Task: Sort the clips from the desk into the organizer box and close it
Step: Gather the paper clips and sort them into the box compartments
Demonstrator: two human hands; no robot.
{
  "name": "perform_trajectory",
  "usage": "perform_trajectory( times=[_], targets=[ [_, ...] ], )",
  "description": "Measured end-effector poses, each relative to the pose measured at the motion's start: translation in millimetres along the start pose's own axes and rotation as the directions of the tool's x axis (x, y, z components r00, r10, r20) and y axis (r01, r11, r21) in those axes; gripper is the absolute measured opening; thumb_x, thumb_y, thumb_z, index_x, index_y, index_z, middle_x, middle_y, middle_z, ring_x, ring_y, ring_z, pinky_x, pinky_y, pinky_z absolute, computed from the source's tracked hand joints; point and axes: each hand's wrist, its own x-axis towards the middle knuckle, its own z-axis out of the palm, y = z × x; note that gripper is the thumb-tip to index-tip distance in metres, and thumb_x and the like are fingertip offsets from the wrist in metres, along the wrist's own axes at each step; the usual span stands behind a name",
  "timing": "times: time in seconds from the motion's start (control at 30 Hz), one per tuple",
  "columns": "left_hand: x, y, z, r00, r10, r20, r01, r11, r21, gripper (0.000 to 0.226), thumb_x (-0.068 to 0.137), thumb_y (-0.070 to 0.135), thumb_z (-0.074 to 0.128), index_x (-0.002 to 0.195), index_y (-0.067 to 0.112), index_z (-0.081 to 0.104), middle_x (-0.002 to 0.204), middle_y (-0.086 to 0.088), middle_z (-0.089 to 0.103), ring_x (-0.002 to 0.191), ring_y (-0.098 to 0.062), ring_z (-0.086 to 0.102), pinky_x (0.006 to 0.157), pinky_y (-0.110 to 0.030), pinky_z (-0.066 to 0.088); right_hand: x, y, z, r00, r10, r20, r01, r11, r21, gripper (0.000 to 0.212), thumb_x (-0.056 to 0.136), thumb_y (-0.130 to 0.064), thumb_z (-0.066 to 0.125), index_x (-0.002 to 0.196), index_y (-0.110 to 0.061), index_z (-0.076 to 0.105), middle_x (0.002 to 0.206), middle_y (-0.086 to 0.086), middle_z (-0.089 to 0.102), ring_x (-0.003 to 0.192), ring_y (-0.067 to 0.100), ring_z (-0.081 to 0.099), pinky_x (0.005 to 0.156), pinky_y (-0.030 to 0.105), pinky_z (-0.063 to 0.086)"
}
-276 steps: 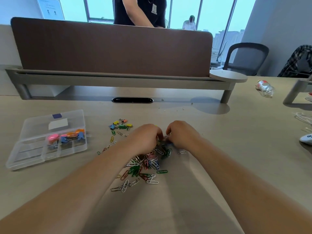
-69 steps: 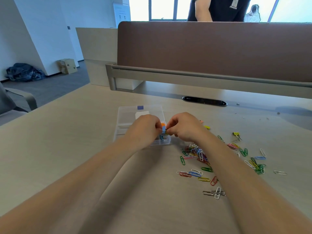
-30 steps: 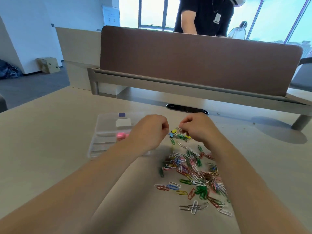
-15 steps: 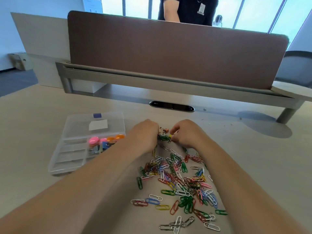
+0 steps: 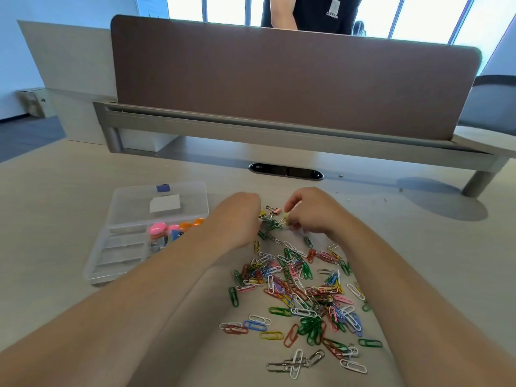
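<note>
Binder clips (image 5: 272, 219) are sitting between the hands. I'm seeing right hand (image 5: 314, 213) fingertips pinching yellow clip (image 5: 287, 218); left hand (image 5: 237, 219) fingers curling inward, contents hidden.

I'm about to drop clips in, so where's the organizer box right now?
Head view: the organizer box lies open on the desk at left, just left of the left hand, with the paper clip pile further right.

Word DRAGON being shown in white on the black shirt (image 5: 311, 11) behind the brown divider (image 5: 293, 79), wall poster (image 5: 150, 5) print being blurred past reading, white label (image 5: 164, 203) on organizer box (image 5: 120, 258) being rendered illegible
</note>
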Motion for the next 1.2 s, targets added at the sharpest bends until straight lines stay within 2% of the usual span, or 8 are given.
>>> perform_trajectory(
  times=[0.1,0.2,0.33,0.5,0.63,0.8,0.93,1.2],
  targets=[
    [-1.3,0.3,-6.0,1.0,-0.007,-0.005,0.007,1.0,-0.003,0.015,0.091,0.012,0.055,0.103,0.007,0.065,0.102,-0.012,0.064,0.093,-0.027,0.059,0.083,-0.039,0.051,4.5,-1.2,-0.9,0.999,0.003,-0.033,-0.003,1.0,0.019,0.029,0.089,0.004,0.05,0.081,-0.019,0.067,0.079,0.003,0.067,0.07,0.016,0.068,0.058,0.026,0.047],
    [-1.5,0.1,-10.7,1.0,-0.001,-0.016,0.001,1.0,-0.021,0.018,0.09,0.01,0.053,0.1,0.004,0.067,0.101,-0.015,0.065,0.094,-0.029,0.06,0.083,-0.04,0.051,16.0,-1.7,5.4,0.993,-0.012,-0.121,0.008,0.999,-0.032,0.033,0.092,-0.003,0.046,0.086,-0.018,0.074,0.082,-0.001,0.066,0.082,0.019,0.066,0.068,0.027,0.044],
    [-2.6,-0.1,-14.2,1.0,0.01,-0.03,-0.012,0.998,-0.055,0.019,0.092,0.014,0.052,0.104,0.008,0.066,0.105,-0.011,0.064,0.095,-0.026,0.058,0.082,-0.035,0.049,31.0,1.0,14.3,0.985,-0.023,-0.171,0.017,0.999,-0.038,0.017,0.093,-0.018,0.061,0.097,-0.012,0.077,0.1,0.004,0.073,0.084,0.017,0.063,0.073,0.027,0.043],
    [-3.3,-2.8,-15.0,0.998,0.029,-0.054,-0.033,0.996,-0.077,0.019,0.094,0.017,0.051,0.105,0.012,0.066,0.108,-0.009,0.064,0.098,-0.024,0.057,0.081,-0.031,0.046,40.6,-0.4,17.9,0.988,-0.036,-0.149,0.031,0.999,-0.038,0.017,0.086,-0.027,0.072,0.094,-0.012,0.076,0.083,0.004,0.07,0.076,0.017,0.061,0.073,0.03,0.048],
    [-3.8,-3.7,-16.0,0.998,0.033,-0.06,-0.038,0.997,-0.068,0.02,0.094,0.018,0.051,0.106,0.013,0.066,0.109,-0.009,0.064,0.097,-0.024,0.057,0.081,-0.032,0.046,43.3,-1.1,21.9,0.994,-0.036,-0.107,0.028,0.997,-0.074,0.022,0.083,-0.026,0.077,0.098,-0.011,0.075,0.091,0.006,0.071,0.084,0.021,0.065,0.082,0.035,0.053],
    [-5.8,-4.2,-15.2,0.998,0.035,-0.054,-0.039,0.996,-0.076,0.019,0.094,0.019,0.051,0.106,0.014,0.066,0.11,-0.008,0.064,0.099,-0.023,0.057,0.082,-0.033,0.046,45.3,-0.8,25.6,0.994,-0.029,-0.106,0.005,0.977,-0.215,0.011,0.083,-0.023,0.075,0.088,-0.014,0.077,0.09,0.004,0.072,0.085,0.021,0.066,0.074,0.03,0.05],
    [-8.1,-3.9,-15.1,0.998,0.049,-0.048,-0.053,0.996,-0.073,0.021,0.094,0.019,0.052,0.106,0.011,0.067,0.11,-0.01,0.064,0.1,-0.025,0.058,0.083,-0.032,0.045,49.5,-4.3,27.5,0.997,-0.021,-0.079,-0.009,0.931,-0.365,0.017,0.085,-0.024,0.072,0.093,-0.01,0.075,0.092,0.009,0.071,0.088,0.026,0.066,0.084,0.04,0.056],
    [-11.3,-6.4,-14.1,0.996,0.056,-0.063,-0.06,0.996,-0.068,0.02,0.094,0.022,0.054,0.106,0.012,0.067,0.11,-0.009,0.064,0.099,-0.025,0.058,0.082,-0.032,0.045,49.6,-7.6,26.4,0.998,-0.027,-0.051,0.0,0.881,-0.473,0.012,0.084,-0.013,0.067,0.095,-0.007,0.07,0.091,0.01,0.069,0.084,0.025,0.066,0.081,0.038,0.057]
  ],
)
